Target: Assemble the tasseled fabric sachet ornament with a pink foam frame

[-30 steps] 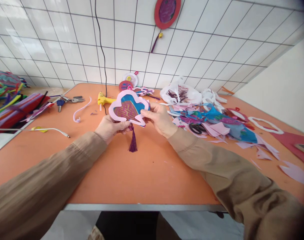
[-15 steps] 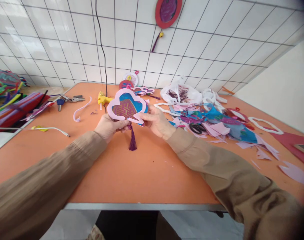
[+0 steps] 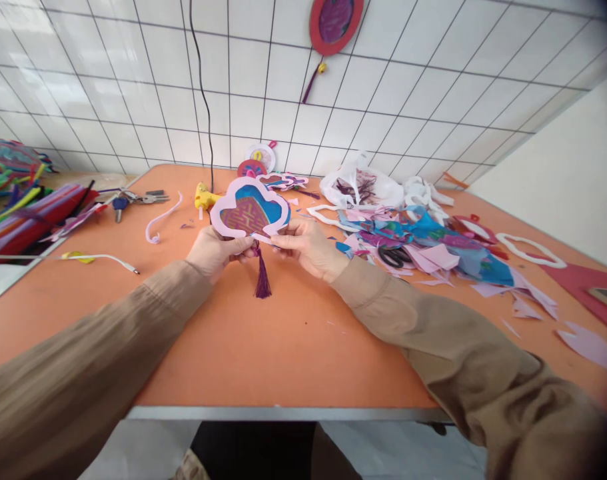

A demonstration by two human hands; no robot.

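Note:
Both my hands hold up a cloud-shaped paper ornament (image 3: 250, 212) with a pale pink rim, a blue inside and a purple patterned centre. A dark purple tassel (image 3: 262, 279) hangs from its lower edge. My left hand (image 3: 216, 251) pinches the ornament's lower left rim. My right hand (image 3: 306, 248) grips its lower right rim, fingers closed on the edge. The ornament stands tilted above the orange table (image 3: 263, 340).
A yellow glue gun (image 3: 204, 197) lies just behind the ornament, its black cord running up the tiled wall. Keys (image 3: 138, 199), a pink pipe cleaner (image 3: 160, 221) and a white cable (image 3: 103, 259) lie left. Paper scraps and black scissors (image 3: 394, 257) pile up right. A red oval ornament (image 3: 334, 23) hangs on the wall.
Both hands have shifted the ornament slightly left and away from me. My right hand slid down to its lower edge near the tassel.

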